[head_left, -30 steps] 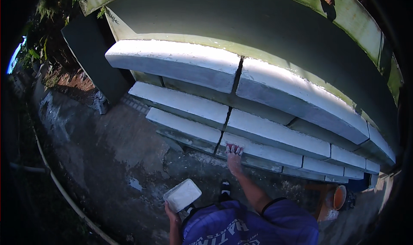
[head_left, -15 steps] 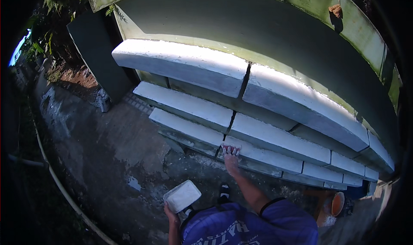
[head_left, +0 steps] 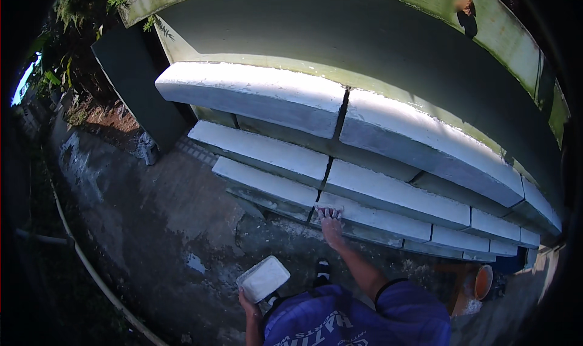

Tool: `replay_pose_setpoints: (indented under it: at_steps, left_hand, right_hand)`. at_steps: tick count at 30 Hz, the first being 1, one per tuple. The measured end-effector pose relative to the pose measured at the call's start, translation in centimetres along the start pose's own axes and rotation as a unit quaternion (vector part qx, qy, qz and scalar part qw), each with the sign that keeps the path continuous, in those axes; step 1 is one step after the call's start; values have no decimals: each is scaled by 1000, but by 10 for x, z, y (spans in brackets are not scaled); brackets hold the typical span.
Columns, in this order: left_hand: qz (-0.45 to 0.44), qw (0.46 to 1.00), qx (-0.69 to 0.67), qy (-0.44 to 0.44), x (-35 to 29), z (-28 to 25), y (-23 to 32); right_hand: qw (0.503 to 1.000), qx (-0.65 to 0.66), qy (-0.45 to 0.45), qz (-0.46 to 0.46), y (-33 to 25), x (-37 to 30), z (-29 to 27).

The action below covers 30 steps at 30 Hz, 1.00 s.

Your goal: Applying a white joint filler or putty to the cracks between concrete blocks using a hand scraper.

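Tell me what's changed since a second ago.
The right hand has moved left along a low white ledge, closer to the dark gap; the camera view has shifted slightly too. Nothing was visibly let go or newly taken hold of. The left hand still holds the white tray; the orange bucket stays put.

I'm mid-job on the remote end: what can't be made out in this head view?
Head view, all four:
Whatever the right hand may hold against the white ledge: the hand itself covers it.
How far the left hand reaches under the pale tray: the tray hides it.
The orange bucket's contents: too small.
The pale pipe's lower end: cut off by the bottom edge.
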<state>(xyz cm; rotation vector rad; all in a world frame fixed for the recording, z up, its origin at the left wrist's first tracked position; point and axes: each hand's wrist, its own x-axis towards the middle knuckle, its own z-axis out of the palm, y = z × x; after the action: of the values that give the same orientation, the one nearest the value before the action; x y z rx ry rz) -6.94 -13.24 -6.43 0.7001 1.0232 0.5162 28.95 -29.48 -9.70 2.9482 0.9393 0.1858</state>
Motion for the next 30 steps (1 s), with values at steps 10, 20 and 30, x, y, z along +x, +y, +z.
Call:
replay_pose_setpoints:
  at_steps: [10,20,30]
  left_hand:
    - [-5,999,6,-40,-22,27,19]
    - [0,1000,6,-17,-2,-2,-1]
    - [-13,999,32,-29,-7,2,5]
  right_hand:
    - [993,-4,112,24,41,10,-12]
    - [997,79,-5,-1,38,-49,-3]
    - [995,36,51,79,55,-41,8]
